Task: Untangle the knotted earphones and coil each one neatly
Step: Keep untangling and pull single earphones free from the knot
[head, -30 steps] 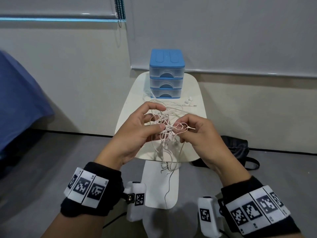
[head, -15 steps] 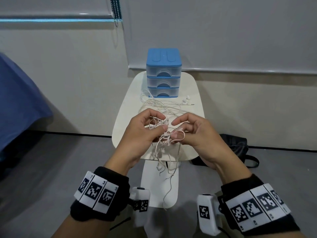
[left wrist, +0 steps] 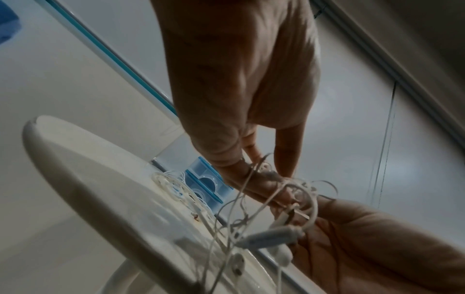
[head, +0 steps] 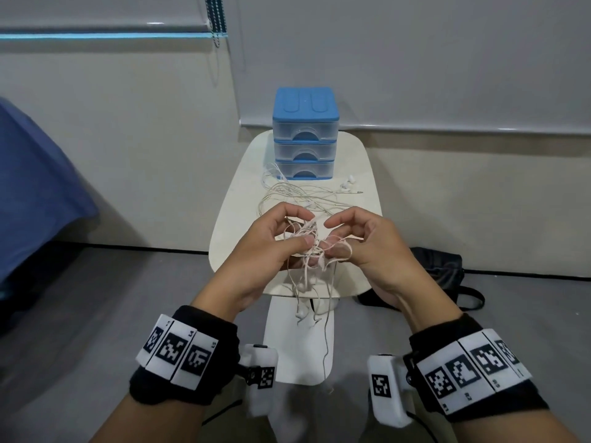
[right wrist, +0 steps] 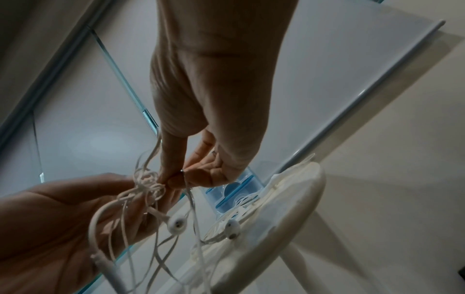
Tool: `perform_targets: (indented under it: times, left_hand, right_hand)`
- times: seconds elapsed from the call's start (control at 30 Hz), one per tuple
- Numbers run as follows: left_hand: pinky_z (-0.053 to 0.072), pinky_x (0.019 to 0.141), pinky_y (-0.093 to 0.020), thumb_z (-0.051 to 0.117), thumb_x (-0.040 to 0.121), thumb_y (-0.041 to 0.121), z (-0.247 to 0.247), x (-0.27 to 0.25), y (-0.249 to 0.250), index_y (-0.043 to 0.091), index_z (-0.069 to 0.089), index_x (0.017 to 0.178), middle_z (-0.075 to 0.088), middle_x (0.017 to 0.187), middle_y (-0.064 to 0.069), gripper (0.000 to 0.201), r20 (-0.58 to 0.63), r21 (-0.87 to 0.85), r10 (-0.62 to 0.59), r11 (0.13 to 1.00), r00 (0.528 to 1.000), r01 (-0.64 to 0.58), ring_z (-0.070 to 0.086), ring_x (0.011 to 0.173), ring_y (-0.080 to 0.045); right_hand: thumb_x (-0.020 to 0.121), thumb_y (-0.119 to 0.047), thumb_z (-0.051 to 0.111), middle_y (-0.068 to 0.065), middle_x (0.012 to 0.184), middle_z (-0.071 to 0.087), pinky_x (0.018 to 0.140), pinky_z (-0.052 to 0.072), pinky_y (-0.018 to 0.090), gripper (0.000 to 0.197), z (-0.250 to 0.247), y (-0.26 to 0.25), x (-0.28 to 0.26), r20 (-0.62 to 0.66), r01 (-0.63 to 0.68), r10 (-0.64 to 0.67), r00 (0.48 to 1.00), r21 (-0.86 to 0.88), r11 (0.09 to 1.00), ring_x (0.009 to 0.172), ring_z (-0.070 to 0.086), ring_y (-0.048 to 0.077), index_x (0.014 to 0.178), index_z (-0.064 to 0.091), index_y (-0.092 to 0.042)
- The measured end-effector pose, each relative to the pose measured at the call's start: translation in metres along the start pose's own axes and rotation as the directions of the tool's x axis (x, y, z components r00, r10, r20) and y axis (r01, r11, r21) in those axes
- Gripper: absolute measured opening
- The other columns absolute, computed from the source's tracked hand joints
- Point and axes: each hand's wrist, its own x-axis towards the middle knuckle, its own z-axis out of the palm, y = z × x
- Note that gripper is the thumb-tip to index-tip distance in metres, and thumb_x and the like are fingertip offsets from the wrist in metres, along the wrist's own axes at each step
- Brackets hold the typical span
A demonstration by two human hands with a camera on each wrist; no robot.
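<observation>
Head view: knotted earphones (head: pixel 311 247) are pinched between left hand (head: pixel 271 247) and right hand (head: pixel 367 244) above the desk (head: pixel 236 199) at 6 o'clock, untangling under way, a loop judged next to be teased free.

Knot (head: pixel 311 247) core hidden between thumbs and fingers of left hand (head: pixel 271 247) and right hand (head: pixel 361 247); which cord crosses which cannot be told. Number of earphone sets in it unclear. Loose cords (head: pixel 300 195) on table (head: pixel 236 199) too thin to trace. Left wrist view: inline remote (left wrist: pixel 270 236) blurred. Blue cloth (head: pixel 35 187) cut off at left edge.
</observation>
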Motion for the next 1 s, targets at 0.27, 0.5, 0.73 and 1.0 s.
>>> perform_targets:
  times: [0.27,0.5,0.73,1.0]
  left_hand:
    - [0.059,0.073,-0.025,0.07,0.092,-0.004,0.009,0.006,-0.003,0.014,0.067,0.112,0.061,0.112,-0.013,0.027,-0.112,-0.115,-0.042,0.993,0.993,0.029,0.067,0.078,-0.016]
    - [0.059,0.077,-0.029,0.063,0.095,-0.009,0.019,0.015,-0.003,0.016,0.062,0.118,0.058,0.082,-0.001,0.034,-0.245,-0.205,-0.04,0.979,0.969,-0.011,0.065,0.075,-0.016]
    - [0.057,0.083,-0.028,0.054,0.095,-0.008,0.008,0.006,0.004,0.029,0.077,0.119,0.064,0.126,-0.005,0.05,-0.133,-0.088,0.005,0.996,0.991,-0.017,0.068,0.096,-0.019]
    - [0.042,0.081,-0.041,0.067,0.096,0.034,0.002,-0.004,0.018,0.026,0.067,0.107,0.066,0.1,0.005,0.013,0.079,0.019,0.068,0.997,0.995,-0.07,0.054,0.087,-0.016]
  right_hand:
    - [0.085,0.002,0.075,0.014,0.093,0.069,0.077,0.059,0.037,0.013,-0.005,-0.004,0.01,-0.205,0.0,0.009,0.979,0.045,0.999,0.084,0.072,0.025,0.087,0.071,-0.011]
    - [0.088,-0.033,0.079,-0.008,0.056,0.055,0.058,0.04,0.024,0.034,0.002,-0.015,-0.013,0.04,0.098,-0.09,0.995,-0.349,0.932,0.055,0.045,0.009,0.066,0.067,-0.011]
    - [0.095,-0.013,0.069,0.001,0.07,0.066,0.062,0.041,0.016,0.025,0.009,-0.025,-0.009,0.069,0.084,-0.07,0.995,-0.227,0.97,0.064,0.051,0.005,0.07,0.07,-0.014]
    - [0.084,-0.025,0.063,0.007,0.08,0.068,0.078,0.038,0.038,0.017,0.02,-0.066,0.004,0.085,0.101,-0.096,0.992,-0.049,0.994,0.079,0.056,0.02,0.069,0.064,-0.016]
